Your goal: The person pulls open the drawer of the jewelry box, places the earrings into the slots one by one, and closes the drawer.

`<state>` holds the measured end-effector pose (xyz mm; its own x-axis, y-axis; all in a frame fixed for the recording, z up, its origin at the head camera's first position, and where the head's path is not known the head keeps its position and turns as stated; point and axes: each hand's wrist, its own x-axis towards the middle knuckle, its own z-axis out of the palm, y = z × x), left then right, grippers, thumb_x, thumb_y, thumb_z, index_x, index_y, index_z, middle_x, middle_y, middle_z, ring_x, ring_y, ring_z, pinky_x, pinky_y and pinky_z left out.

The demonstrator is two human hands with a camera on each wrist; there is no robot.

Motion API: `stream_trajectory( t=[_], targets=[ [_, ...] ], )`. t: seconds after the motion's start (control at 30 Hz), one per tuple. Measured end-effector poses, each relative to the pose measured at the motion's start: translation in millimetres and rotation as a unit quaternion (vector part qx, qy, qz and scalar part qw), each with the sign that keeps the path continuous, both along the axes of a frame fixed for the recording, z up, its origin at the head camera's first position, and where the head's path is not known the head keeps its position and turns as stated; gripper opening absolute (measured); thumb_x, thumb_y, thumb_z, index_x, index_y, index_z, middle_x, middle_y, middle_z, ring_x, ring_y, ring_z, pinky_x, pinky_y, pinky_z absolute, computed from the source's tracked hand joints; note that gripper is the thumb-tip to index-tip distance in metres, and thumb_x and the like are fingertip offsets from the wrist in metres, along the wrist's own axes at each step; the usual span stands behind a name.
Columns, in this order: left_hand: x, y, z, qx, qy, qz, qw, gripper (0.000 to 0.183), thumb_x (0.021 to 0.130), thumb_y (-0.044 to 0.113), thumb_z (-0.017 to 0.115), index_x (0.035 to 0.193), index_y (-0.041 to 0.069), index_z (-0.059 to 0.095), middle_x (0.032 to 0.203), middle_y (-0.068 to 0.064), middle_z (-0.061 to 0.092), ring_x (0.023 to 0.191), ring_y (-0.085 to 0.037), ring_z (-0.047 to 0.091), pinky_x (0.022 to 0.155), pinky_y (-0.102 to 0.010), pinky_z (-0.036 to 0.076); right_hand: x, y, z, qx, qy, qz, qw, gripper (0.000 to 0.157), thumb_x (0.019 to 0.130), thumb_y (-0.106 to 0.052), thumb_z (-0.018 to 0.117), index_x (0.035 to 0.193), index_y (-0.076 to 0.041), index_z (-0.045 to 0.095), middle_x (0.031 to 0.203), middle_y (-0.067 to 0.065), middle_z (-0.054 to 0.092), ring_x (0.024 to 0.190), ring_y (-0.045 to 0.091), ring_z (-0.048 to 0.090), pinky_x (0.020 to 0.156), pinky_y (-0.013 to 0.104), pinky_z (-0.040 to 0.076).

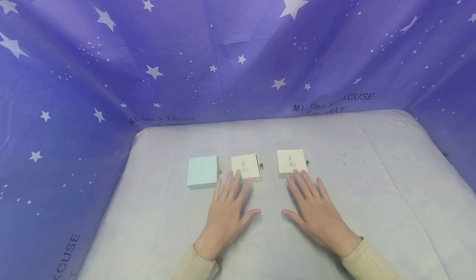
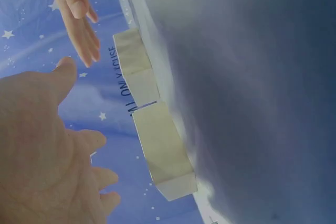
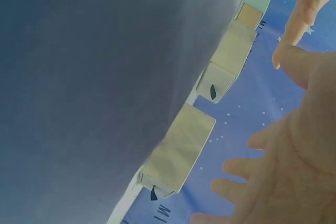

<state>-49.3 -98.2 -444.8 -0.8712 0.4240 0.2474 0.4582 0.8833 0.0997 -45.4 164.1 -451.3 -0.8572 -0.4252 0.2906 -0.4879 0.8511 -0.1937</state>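
Observation:
My left hand (image 1: 227,214), fingers spread and straight, hovers palm down in front of a cream box (image 1: 245,167) with dark print and a black pull tab. To that box's left sits a mint-green box (image 1: 202,171) with a small tab on its right side. Opposite, my right hand (image 1: 317,214) spreads its straight fingers in front of another cream box (image 1: 291,161), also tabbed on the right. Both wrist views show the palms apart from the boxes, holding nothing. In the right wrist view, a black tab (image 3: 154,193) shows on the nearer cream box.
Several small shiny pieces (image 1: 363,162) lie at the table's right, with another little cluster (image 1: 343,154) beside them. A pale cloth (image 1: 148,230) covers the table. Behind and at the sides hangs a purple-blue curtain (image 1: 223,32) with white stars.

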Motion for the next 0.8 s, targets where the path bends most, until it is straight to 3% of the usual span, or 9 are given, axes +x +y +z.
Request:
stream_trajectory(
  t=[0.23, 0.8],
  targets=[
    [-3.2, 2.3, -0.7, 0.000, 0.010, -0.009, 0.9999, 0.077, 0.094, 0.065, 0.047, 0.153, 0.017, 0.037, 0.161, -0.017, 0.028, 0.151, -0.035, 0.020, 0.121, -0.059, 0.018, -1.8, -0.1, 0.0, -0.002, -0.001, 0.003, 1.000, 0.082, 0.096, -0.053, 0.054, 0.156, -0.004, 0.027, 0.160, 0.023, 0.027, 0.147, 0.043, 0.024, 0.125, 0.052, -0.001],
    [-7.3, 8.0, 3.5, -0.005, -0.013, -0.008, 0.9999, 0.078, 0.094, 0.063, 0.050, 0.155, 0.017, 0.034, 0.163, -0.015, 0.024, 0.152, -0.032, 0.017, 0.122, -0.057, 0.016, -7.5, 1.4, -1.5, -0.009, -0.002, 0.006, 1.000, 0.081, 0.096, -0.051, 0.054, 0.155, -0.004, 0.027, 0.160, 0.023, 0.027, 0.147, 0.043, 0.024, 0.125, 0.051, -0.001]
  ],
)
